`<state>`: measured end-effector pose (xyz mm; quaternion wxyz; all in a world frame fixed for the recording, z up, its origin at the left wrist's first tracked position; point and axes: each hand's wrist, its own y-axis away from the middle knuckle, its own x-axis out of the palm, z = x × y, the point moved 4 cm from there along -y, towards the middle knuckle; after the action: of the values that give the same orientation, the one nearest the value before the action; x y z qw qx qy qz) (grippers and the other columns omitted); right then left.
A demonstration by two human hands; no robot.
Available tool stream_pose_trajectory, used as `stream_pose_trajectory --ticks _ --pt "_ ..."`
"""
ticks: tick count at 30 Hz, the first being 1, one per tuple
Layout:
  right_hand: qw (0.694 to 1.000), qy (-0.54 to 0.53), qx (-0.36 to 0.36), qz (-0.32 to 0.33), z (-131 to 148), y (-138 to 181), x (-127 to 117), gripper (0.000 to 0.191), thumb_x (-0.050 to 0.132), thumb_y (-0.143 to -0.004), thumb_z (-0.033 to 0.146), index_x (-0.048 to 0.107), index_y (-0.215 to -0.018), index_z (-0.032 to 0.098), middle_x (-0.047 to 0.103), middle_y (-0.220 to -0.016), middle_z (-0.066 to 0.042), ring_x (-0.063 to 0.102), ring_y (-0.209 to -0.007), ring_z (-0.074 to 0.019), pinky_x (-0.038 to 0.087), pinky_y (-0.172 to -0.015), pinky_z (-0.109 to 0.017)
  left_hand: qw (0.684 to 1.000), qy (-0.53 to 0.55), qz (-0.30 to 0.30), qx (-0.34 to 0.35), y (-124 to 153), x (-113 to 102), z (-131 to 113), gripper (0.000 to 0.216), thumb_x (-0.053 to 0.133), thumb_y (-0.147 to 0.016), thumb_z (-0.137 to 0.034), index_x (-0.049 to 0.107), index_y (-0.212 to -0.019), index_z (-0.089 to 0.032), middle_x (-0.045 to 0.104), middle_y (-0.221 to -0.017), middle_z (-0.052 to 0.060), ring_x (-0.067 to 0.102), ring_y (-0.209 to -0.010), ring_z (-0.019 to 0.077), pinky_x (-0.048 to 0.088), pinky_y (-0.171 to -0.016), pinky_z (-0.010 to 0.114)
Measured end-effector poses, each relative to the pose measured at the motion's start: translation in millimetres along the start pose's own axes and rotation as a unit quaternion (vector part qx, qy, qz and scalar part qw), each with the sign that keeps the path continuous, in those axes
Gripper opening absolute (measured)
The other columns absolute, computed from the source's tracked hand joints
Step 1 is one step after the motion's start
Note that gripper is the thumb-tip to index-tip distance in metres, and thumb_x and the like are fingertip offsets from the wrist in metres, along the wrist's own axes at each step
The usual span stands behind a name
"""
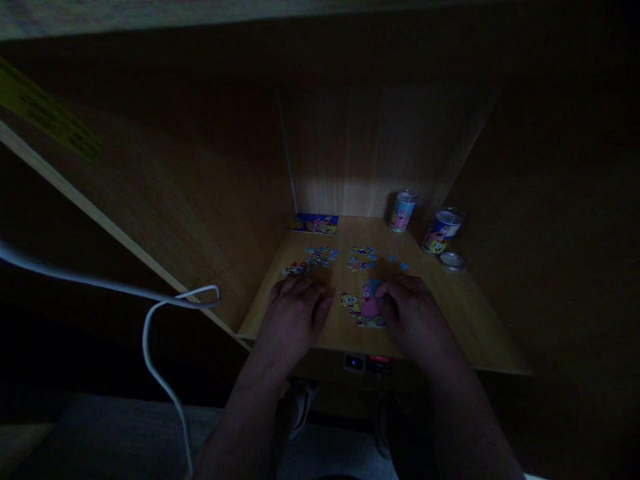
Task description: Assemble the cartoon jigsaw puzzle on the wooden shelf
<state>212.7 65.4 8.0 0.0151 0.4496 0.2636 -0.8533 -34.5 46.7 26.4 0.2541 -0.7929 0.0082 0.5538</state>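
Note:
A partly joined jigsaw puzzle (pixel 370 307) with a pink cartoon figure and a yellow one lies near the shelf's front edge. My right hand (pixel 413 310) is at its right side, fingers curled in and pinching at the puzzle's edge; the fingertips partly hide what is between them. To the left, my left hand (pixel 297 307) rests palm down with thumb apart from the fingers, holding nothing visible. Just beyond its fingers lie loose jigsaw pieces (pixel 321 256). More pieces (pixel 362 258) are spread behind the puzzle, and a few blue ones (pixel 403 265) sit farther right.
At the back left is a flat picture strip (pixel 315 223). Two printed cans (pixel 402 212) stand at the back right, beside a round metal lid (pixel 453 261). Wooden walls enclose the shelf (pixel 320 337). A white cable (pixel 155 320) hangs at left. The scene is dim.

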Motion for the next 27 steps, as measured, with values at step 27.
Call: stream_pose_trajectory --ticks 27 --pt "1.000 0.024 -0.005 0.013 2 0 -1 0.018 0.060 -0.100 0.012 0.073 -0.100 0.025 0.075 -0.106 -0.008 0.064 -0.108 -0.0299 0.049 -0.101 -0.045 0.992 0.031 0.098 0.077 -33 32 -24 0.054 0.044 -0.121 -0.046 0.049 -0.172 -0.031 0.048 -0.180 0.004 0.027 -0.174 0.0355 0.012 -0.141 0.072"
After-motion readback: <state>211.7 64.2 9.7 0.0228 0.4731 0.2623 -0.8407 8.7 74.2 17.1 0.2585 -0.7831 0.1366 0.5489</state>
